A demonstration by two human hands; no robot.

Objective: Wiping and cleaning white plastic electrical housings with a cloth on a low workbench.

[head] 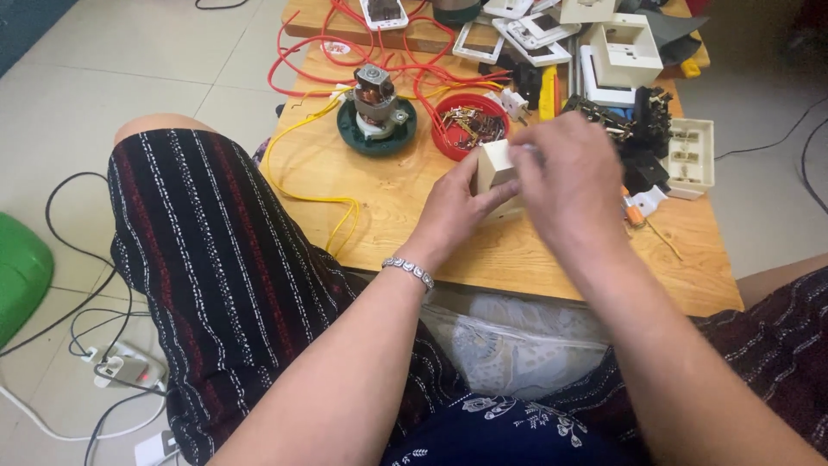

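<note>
Cream switch box [496,164]; red bowl [448,142]; yellow wire [302,185].

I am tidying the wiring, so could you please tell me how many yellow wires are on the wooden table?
1: the thin yellow wire loops from the small electric motor down the light wooden table on its left side. More may hide among the red wires.

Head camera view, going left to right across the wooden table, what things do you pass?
Yellow wire loop → small electric motor on a dark green round base → red round bowl of small metal parts → cream plastic box held by the left hand and right hand → cream three-socket plate.
</note>
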